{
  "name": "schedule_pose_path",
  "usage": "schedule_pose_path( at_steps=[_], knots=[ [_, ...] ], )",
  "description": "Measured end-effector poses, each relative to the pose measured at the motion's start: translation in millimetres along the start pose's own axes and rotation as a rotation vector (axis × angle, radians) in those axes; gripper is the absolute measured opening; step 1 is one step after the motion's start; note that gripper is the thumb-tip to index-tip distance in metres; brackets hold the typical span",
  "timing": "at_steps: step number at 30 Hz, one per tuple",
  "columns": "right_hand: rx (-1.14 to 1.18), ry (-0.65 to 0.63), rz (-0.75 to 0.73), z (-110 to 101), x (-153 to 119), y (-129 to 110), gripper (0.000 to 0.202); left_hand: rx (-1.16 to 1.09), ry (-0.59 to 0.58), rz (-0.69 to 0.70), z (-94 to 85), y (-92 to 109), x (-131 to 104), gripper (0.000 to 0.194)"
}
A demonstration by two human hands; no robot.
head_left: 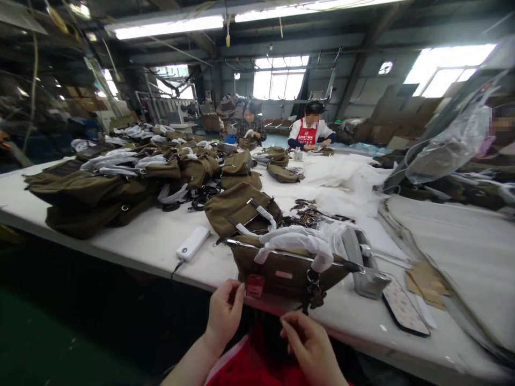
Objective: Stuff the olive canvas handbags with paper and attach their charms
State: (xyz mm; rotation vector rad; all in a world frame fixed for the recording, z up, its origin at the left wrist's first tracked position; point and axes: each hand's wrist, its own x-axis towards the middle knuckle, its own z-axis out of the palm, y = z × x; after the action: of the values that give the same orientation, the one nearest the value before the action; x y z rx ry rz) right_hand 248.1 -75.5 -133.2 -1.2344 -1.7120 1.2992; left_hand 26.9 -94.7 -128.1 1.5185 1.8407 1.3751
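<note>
An olive-brown handbag [277, 276] stands at the table's front edge, its handles [295, 239] wrapped in white paper. A red tag [255, 286] hangs at its left front, and a dark charm [316, 292] on a ring dangles at its right. Just left of the tag is my left hand [226, 310], thumb and forefinger pinched together; anything between them is too small to make out. My right hand [308, 343] is below the charm, in front of the edge. Its fingers are curled into a pinch, and what they grip, if anything, does not show.
Many olive bags [100, 187] are heaped on the left. A white power bank [193, 244] with a cable lies near the edge. Dark charms and straps [308, 214], a grey dispenser [368, 273] and a phone [404, 305] surround the handbag. Two people [309, 131] work across the table.
</note>
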Motion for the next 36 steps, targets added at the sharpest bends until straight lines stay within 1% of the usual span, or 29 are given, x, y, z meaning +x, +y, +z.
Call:
schedule_pose_path(
  at_steps=[1, 2, 5, 8, 10, 12, 15, 18, 20, 23, 25, 27, 29, 30, 32, 34, 36],
  knots=[
    [-0.009, 0.008, 0.023, -2.5, -4.7, 5.4, 0.034, -0.002, -0.041, 0.005, 4.7, -1.3, -7.1, 0.025],
    [-0.013, 0.043, 0.043, -7.1, -7.9, 9.9, 0.036, -0.006, -0.08, 0.013, 9.4, -1.5, -12.6, 0.024],
    [-0.021, 0.233, 0.075, -31.0, -10.5, 18.0, 0.04, -0.014, -0.178, 0.049, 23.4, 3.4, -21.0, 0.025],
    [-0.076, 0.444, 0.06, -56.5, -7.0, 19.0, 0.04, -0.029, -0.258, 0.084, 36.7, 14.9, -22.8, 0.024],
    [-0.108, 0.531, 0.057, -65.8, -2.8, 18.1, 0.041, -0.037, -0.303, 0.093, 46.0, 24.3, -23.2, 0.022],
    [-0.091, 0.53, 0.06, -67.0, 2.3, 17.7, 0.045, -0.026, -0.335, 0.104, 56.2, 33.4, -24.0, 0.026],
    [0.005, 0.447, 0.068, -59.9, 8.2, 18.0, 0.047, -0.003, -0.384, 0.142, 71.1, 44.2, -25.8, 0.032],
    [0.037, 0.408, 0.074, -55.9, 7.9, 20.1, 0.042, -0.015, -0.424, 0.157, 80.5, 48.2, -28.1, 0.035],
    [0.002, 0.392, 0.071, -60.7, 3.3, 25.1, 0.034, -0.019, -0.435, 0.132, 82.4, 45.8, -29.4, 0.035],
    [-0.162, 0.408, 0.088, -80.2, -8.7, 42.3, 0.027, -0.022, -0.458, 0.093, 82.3, 37.6, -31.7, 0.034],
    [-0.343, 0.486, 0.117, -99.5, -17.4, 59.4, 0.025, -0.036, -0.482, 0.085, 82.8, 32.9, -34.5, 0.032],
    [-0.566, 0.595, 0.145, -120.8, -24.2, 78.0, 0.023, -0.041, -0.505, 0.074, 85.1, 31.0, -38.6, 0.031],
    [-0.816, 0.67, 0.206, -141.1, -27.7, 94.9, 0.034, -0.034, -0.528, 0.06, 89.0, 31.8, -43.1, 0.031],
    [-0.936, 0.669, 0.25, -149.9, -28.2, 101.8, 0.039, -0.029, -0.537, 0.057, 91.4, 32.9, -45.2, 0.03],
    [-1.103, 0.605, 0.326, -163.9, -27.6, 111.6, 0.042, -0.027, -0.554, 0.057, 95.9, 35.4, -48.4, 0.028],
    [-1.163, 0.52, 0.342, -173.3, -25.8, 116.2, 0.037, -0.032, -0.573, 0.055, 99.2, 37.5, -50.2, 0.026],
    [-1.167, 0.477, 0.319, -179.7, -23.9, 116.7, 0.032, -0.038, -0.583, 0.043, 100.9, 38.6, -50.8, 0.025]
  ],
)
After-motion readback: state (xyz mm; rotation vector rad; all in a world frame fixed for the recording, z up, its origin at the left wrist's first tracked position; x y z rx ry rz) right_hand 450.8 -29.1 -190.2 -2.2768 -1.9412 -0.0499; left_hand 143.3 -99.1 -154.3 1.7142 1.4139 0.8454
